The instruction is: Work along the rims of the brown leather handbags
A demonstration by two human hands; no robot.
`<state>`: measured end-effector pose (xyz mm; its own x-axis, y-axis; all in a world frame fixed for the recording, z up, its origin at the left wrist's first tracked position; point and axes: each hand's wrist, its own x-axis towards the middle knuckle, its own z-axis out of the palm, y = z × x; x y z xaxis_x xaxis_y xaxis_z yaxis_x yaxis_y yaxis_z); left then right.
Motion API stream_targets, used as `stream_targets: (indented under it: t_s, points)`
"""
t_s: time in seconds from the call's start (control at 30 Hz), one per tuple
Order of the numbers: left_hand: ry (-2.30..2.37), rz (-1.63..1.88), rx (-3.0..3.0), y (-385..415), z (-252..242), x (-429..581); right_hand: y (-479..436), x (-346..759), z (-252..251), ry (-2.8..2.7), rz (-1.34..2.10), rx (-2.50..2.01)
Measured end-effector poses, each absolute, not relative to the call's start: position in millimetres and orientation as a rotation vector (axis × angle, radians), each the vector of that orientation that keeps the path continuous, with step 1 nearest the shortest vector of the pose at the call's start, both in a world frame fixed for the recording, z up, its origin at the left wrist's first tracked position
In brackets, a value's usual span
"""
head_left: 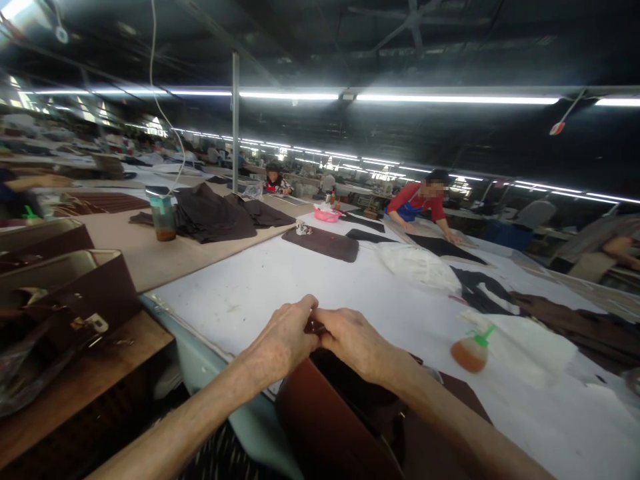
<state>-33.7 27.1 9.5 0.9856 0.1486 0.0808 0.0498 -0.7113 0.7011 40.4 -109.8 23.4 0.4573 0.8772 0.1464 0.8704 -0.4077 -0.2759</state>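
A brown leather handbag (325,420) stands at the near edge of the white-topped table, its dark inside facing up. My left hand (287,333) and my right hand (350,337) meet at the bag's far upper end. Both have their fingers closed together on a small dark piece there, seemingly part of the bag's edge; the fingers hide most of it. My right forearm passes over the bag's opening. To the right, a squeeze bottle (470,352) of amber liquid with a green nozzle rests on the table.
More brown handbags (100,287) with gold clasps stand on a wooden surface at left. A jar (163,217) and dark material (215,210) lie beyond. A brown panel (323,244), pink basket (327,213) and white plastic bag (417,267) sit farther off. A co-worker in red (417,200) leans across the table.
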Motion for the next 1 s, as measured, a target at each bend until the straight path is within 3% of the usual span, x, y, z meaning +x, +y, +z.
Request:
stream_targets:
  t_s: [0.17, 0.37, 0.53, 0.8, 1.0]
  points:
    - [0.191, 0.221, 2.161, 34, 5, -50, -100, 37, 34, -1.551, 0.28, -2.391]
    - [0.131, 0.367, 1.905, 44, 10, -64, -113, 44, 62, -1.183, 0.273, -2.659]
    - [0.057, 0.285, 1.907, 40, 9, -71, -143, 66, 75, -0.864, 0.289, -2.815]
    - [0.137, 0.105, 2.359, 13, -7, -69, -173, 46, 46, -0.723, 0.323, -2.788]
    - [-0.123, -0.237, 1.968, 42, 3, -46, -193, 46, 49, -0.901, 0.378, -2.671]
